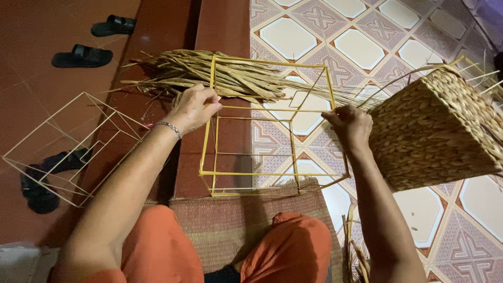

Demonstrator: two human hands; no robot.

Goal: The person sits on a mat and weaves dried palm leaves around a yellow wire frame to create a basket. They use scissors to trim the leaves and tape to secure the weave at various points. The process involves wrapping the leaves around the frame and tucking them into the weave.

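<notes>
1. Centre of the frame: a yellow wire frame (272, 126), box-shaped, stands on the floor with its near bottom edge on a woven mat (236, 220) at the bottom centre.
2. The left hand (191, 107) is up at the frame's upper left corner — fingers curled shut around the top wire there, a silver bracelet (168, 127) on the wrist.
3. The right hand (350, 126) is at the frame's right side, fingers bent over the wire; it looks like a grip, though the fingertips are hidden behind the hand.
4. Behind the frame, across the upper middle, lies a bundle of dried plant strands (220, 76), running from the red floor onto the patterned tiles (361, 47).
5. Right of the frame — a finished woven basket (437, 131), tilted, just beside the right hand, loose strands sticking up from its rim.
6. Left of the frame, a second, paler wire frame (68, 147) lies on the red floor, well apart from the hands.
7. Upper left: 2 black sandals (82, 56); more dark sandals show through the pale frame at lower left.
8. Bottom of the frame: orange-clad knees (157, 246) on the mat.
</notes>
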